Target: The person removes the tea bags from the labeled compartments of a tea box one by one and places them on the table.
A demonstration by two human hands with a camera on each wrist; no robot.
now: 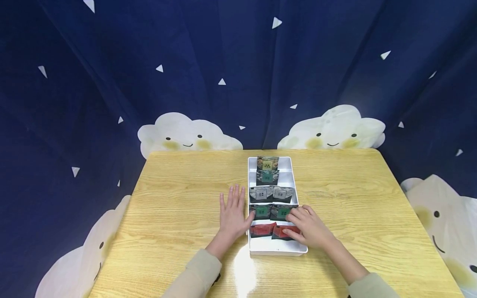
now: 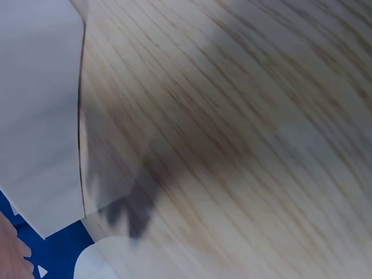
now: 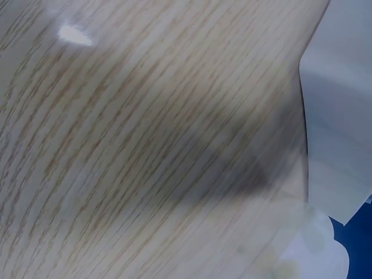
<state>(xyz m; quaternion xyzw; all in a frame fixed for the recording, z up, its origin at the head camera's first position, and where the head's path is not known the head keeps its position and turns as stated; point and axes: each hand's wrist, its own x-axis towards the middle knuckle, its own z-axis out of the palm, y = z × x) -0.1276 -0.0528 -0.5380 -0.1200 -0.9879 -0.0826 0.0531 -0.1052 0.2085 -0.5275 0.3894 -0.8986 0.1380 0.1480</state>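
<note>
The white tray (image 1: 277, 247) stands on the surface (image 1: 179, 198) between the person's hands, with packets lined up in rows. The left hand (image 1: 234, 217) has its grip released, fingers straight just beside the tray, thumb crossing the rim to the left green packet (image 1: 262, 212). The right hand (image 1: 312, 225) has fingers over the right green packet (image 1: 279, 212) and its thumb at the right red packet (image 1: 278, 232); whether that grip pinches either cannot be told. Because it spans two rows, moving one packet could drag the other askew. The left red packet (image 1: 262, 229) sits close against its neighbour, so a nudge might tilt both. A hard sideways push could shift the tray.
</note>
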